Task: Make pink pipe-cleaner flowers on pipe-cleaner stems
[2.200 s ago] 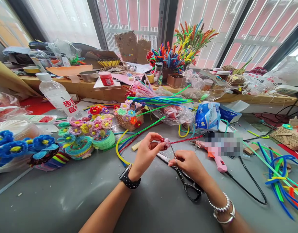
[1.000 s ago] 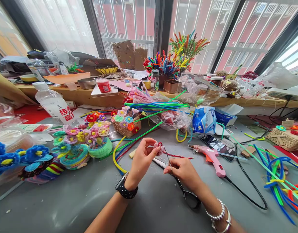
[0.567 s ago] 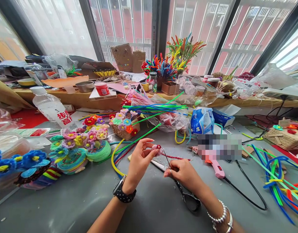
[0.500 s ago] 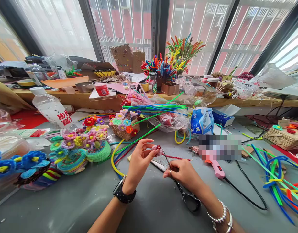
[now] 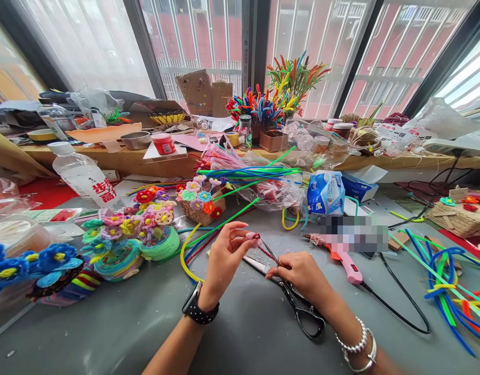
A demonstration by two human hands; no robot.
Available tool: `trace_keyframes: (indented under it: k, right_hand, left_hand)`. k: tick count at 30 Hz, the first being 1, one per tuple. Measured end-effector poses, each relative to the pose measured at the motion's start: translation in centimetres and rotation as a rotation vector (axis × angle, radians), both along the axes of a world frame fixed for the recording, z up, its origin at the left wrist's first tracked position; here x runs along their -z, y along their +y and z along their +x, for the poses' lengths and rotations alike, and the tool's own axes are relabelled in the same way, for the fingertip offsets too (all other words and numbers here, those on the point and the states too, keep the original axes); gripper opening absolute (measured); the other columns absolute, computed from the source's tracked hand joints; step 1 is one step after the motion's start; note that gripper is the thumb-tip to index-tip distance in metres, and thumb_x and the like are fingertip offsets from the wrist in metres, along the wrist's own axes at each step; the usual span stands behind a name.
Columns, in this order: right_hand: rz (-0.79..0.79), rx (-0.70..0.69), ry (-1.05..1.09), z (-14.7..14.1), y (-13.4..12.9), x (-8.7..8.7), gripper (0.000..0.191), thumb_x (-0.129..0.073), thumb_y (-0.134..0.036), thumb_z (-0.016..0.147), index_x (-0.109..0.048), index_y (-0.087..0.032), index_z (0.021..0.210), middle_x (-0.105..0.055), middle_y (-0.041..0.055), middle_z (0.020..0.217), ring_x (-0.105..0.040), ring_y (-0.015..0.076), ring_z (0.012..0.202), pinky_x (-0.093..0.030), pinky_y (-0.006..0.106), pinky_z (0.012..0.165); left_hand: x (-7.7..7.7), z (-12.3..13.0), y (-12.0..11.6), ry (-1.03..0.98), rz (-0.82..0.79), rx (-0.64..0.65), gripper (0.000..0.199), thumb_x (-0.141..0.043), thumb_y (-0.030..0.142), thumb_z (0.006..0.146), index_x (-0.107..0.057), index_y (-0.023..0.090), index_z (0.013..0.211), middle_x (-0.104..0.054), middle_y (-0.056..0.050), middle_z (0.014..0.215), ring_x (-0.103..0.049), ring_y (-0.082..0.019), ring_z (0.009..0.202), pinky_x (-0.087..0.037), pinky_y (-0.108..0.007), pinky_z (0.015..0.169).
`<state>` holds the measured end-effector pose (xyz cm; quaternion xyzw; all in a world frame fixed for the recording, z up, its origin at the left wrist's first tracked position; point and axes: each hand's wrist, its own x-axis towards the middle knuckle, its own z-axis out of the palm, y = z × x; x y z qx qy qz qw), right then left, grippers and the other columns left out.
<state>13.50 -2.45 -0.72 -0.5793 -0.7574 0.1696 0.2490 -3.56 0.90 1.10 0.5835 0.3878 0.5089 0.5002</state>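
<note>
My left hand (image 5: 226, 252) pinches a small dark red pipe cleaner coil (image 5: 256, 236) between thumb and fingertips, above the grey table (image 5: 146, 323). A length of red pipe cleaner (image 5: 266, 252) runs from the coil toward my right hand (image 5: 298, 273). My right hand is closed around a thin, dark pointed metal tool (image 5: 269, 249), perhaps tweezers, its tip beside the coil. Whether these fingers also hold the pipe cleaner's end, I cannot tell. Scissors (image 5: 310, 321) with black handles lie on the table, partly under my right hand.
Left stand pots of pipe cleaner flowers (image 5: 118, 255) and a bottle (image 5: 83, 174). A flower basket (image 5: 196, 208) and bagged pipe cleaners (image 5: 259, 190) lie ahead. Right are a tissue pack (image 5: 325, 192), a pink glue gun (image 5: 351, 268) with its cord, and loose pipe cleaners (image 5: 443, 281).
My right hand has shifted slightly right. The red pipe cleaner, which stretched past the right hand behind it, now slants from the coil to the right fingers. My left hand stays nearly still.
</note>
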Motion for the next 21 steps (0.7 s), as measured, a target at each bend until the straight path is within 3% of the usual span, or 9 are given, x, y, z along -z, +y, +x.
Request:
trace_keyframes:
  k: [5, 11, 14, 18, 21]
  right_hand:
    - [-0.034, 0.054, 0.032, 0.4, 0.2, 0.0, 0.044, -0.052, -0.041, 0.075, -0.042, -0.016, 0.041, -0.050, -0.0027, 0.044, -0.038, 0.0080, 0.045, -0.022, 0.022, 0.047]
    - [-0.219, 0.156, 0.013, 1.1, 0.5, 0.1, 0.047, -0.051, -0.052, 0.069, -0.042, -0.017, 0.039, -0.047, -0.0016, 0.041, -0.036, 0.0089, 0.043, -0.020, 0.023, 0.042]
    - [-0.356, 0.149, 0.119, 1.3, 0.7, 0.1, 0.042, -0.053, -0.052, 0.066, -0.044, -0.017, 0.045, -0.048, -0.0022, 0.042, -0.040, 0.0087, 0.041, -0.025, 0.021, 0.042]
    - [-0.602, 0.119, 0.295, 1.6, 0.9, 0.3, 0.033, -0.049, -0.047, 0.069, -0.045, -0.018, 0.053, -0.056, -0.0012, 0.048, -0.048, 0.0097, 0.037, -0.032, 0.020, 0.039]
    - [-0.475, 0.196, 0.143, 1.7, 1.1, 0.6, 0.030, -0.049, -0.035, 0.071, -0.043, -0.018, 0.046, -0.059, 0.0016, 0.048, -0.052, 0.0117, 0.041, -0.034, 0.021, 0.041]
  left_hand:
    - [-0.2, -0.2, 0.4, -0.082, 0.005, -0.068, 0.029, -0.062, 0.023, 0.068, -0.048, 0.018, 0.093, -0.062, -0.001, 0.081, -0.062, -0.013, 0.075, -0.047, -0.025, 0.071]
    - [-0.7, -1.1, 1.2, -0.348, -0.092, -0.151, 0.025, -0.065, 0.021, 0.065, -0.053, 0.017, 0.086, -0.061, 0.001, 0.081, -0.059, -0.009, 0.075, -0.045, -0.021, 0.074]
    - [-1.1, -1.5, 1.3, -0.423, -0.105, -0.193, 0.025, -0.065, 0.022, 0.064, -0.052, 0.017, 0.085, -0.060, 0.002, 0.079, -0.060, -0.008, 0.070, -0.046, -0.022, 0.073]
    - [-0.8, -1.6, 1.5, -0.156, -0.017, -0.169, 0.027, -0.062, 0.025, 0.066, -0.049, 0.018, 0.089, -0.060, 0.000, 0.081, -0.060, -0.011, 0.066, -0.047, -0.024, 0.063]
    - [0.0, -1.6, 1.6, 0.213, 0.025, -0.081, 0.026, -0.059, 0.026, 0.068, -0.050, 0.018, 0.090, -0.061, -0.002, 0.078, -0.060, -0.014, 0.068, -0.046, -0.027, 0.063]
